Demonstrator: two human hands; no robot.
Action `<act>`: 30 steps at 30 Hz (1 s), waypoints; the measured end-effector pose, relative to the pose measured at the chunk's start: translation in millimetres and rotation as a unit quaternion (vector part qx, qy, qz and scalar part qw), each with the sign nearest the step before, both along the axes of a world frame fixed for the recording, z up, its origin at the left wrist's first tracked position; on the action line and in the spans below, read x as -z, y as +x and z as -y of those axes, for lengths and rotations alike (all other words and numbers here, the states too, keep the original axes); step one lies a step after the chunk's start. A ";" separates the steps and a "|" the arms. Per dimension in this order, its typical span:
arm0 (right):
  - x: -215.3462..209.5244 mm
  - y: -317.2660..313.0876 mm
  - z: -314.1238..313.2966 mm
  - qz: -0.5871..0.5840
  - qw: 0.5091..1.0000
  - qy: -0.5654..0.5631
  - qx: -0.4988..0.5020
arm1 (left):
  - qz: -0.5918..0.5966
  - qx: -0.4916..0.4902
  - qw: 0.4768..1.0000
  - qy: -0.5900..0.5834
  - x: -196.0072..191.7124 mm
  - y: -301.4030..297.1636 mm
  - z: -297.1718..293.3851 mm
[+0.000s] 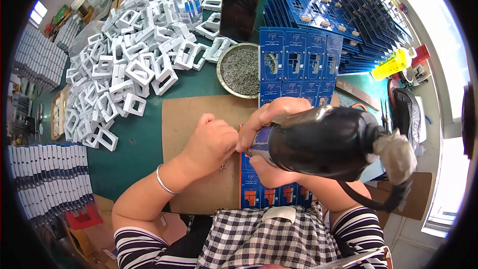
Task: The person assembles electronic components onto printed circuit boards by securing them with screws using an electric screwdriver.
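Note:
My right hand [273, 173] is wrapped round a black electric screwdriver [323, 142], its body tilted toward me and its cord curving down at the right. My left hand [211, 142] is closed, with finger and thumb pinched beside the front end of the tool; whatever they hold is hidden. Under both hands lies a blue circuit board panel [247, 175], with orange showing through its cutouts near me. Another blue board panel [301, 45] lies just beyond it. A few loose screws [223, 166] rest on the cardboard sheet [189, 114] below my left hand.
A round metal bowl [219, 72] of screws stands beyond my hands. White plastic frames [139, 72] are heaped at the far left, near a clear bottle [185, 0] and a phone [241, 7]. Blue boards [318, 2] stack up far right, by a yellow bottle [393, 65].

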State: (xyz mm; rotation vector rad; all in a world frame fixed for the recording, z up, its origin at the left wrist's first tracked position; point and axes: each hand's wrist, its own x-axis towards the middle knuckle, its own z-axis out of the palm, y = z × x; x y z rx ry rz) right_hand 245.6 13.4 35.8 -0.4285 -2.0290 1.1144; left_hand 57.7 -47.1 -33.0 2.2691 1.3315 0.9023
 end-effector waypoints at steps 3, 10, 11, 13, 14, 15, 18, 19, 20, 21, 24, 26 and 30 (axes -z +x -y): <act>-1.9 -8.8 -2.3 -0.058 0.991 -0.119 -0.005 | -0.005 0.003 0.999 -0.044 5.9 -7.1 1.1; 0.3 -11.7 -4.6 -0.085 0.985 -0.150 -0.030 | -0.188 0.000 0.982 0.017 -18.0 -22.3 11.6; -0.8 -12.4 -5.5 -0.059 0.990 -0.121 -0.037 | -0.191 -0.004 0.981 0.014 -17.2 -22.7 16.3; 15.3 -12.2 -7.4 -0.194 0.960 -0.201 0.017 | -0.228 0.029 0.971 0.062 -15.7 -18.6 19.9; 18.7 -5.5 -13.9 -0.217 0.943 -0.254 0.004 | -0.235 0.032 0.966 0.099 -16.8 -16.9 19.9; 17.5 -3.1 -18.2 -0.240 0.935 -0.260 0.012 | -0.236 0.035 0.966 0.101 -16.8 -15.3 19.9; 17.2 1.3 -15.5 -0.315 0.892 -0.320 0.058 | -0.303 0.049 0.942 0.133 -19.3 -8.7 20.7; 15.5 6.7 -13.7 -0.318 0.891 -0.317 0.063 | -0.319 0.058 0.935 0.141 -22.6 -6.7 20.1; 12.1 13.4 -11.1 -0.345 0.891 -0.294 0.029 | -0.334 0.069 0.928 0.149 -24.5 -4.8 18.6; 8.5 18.0 -7.9 -0.372 0.888 -0.272 -0.009 | -0.336 0.072 0.927 0.150 -24.6 -5.5 19.1; -10.2 35.9 -4.9 -0.346 0.917 -0.196 -0.022 | -0.326 0.069 0.934 0.126 -23.8 -5.8 16.7; -17.9 46.3 -2.1 -0.317 0.933 -0.169 -0.005 | -0.160 0.009 0.987 0.012 -22.7 -5.7 12.7; -14.6 56.3 -3.3 -0.334 0.926 -0.175 -0.012 | -0.015 -0.002 0.994 -0.105 -15.1 15.0 -0.3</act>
